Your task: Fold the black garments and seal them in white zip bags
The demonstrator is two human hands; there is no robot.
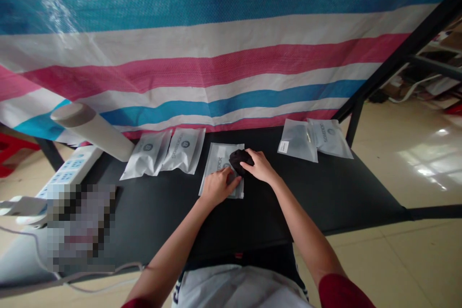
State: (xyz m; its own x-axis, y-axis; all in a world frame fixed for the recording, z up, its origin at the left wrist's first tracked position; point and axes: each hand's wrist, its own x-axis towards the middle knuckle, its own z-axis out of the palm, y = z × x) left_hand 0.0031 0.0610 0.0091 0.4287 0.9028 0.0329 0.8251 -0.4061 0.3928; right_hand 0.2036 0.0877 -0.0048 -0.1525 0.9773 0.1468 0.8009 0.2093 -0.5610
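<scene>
A rolled black cloth bundle point(239, 160) sits in my right hand point(260, 165), fingers and thumb closed around its right side. Beneath it lies a frosted zip bag point(215, 156) with dark printed lettering, flat on the black table. My left hand point(218, 186) rests on the lower part of this bag, its thumb and forefinger apart, close to the bundle. The bundle covers part of the bag's right side. Whether any of it is inside the bag, I cannot tell.
Two filled printed bags point(146, 154) stand left, by a pale bottle point(94, 130). Two flatter bags point(299, 140) lie at the right back. A white power strip point(70, 171), a cable point(72, 279) and a blurred-out object point(83, 226) occupy the left end. Striped sheeting point(224, 72) hangs behind.
</scene>
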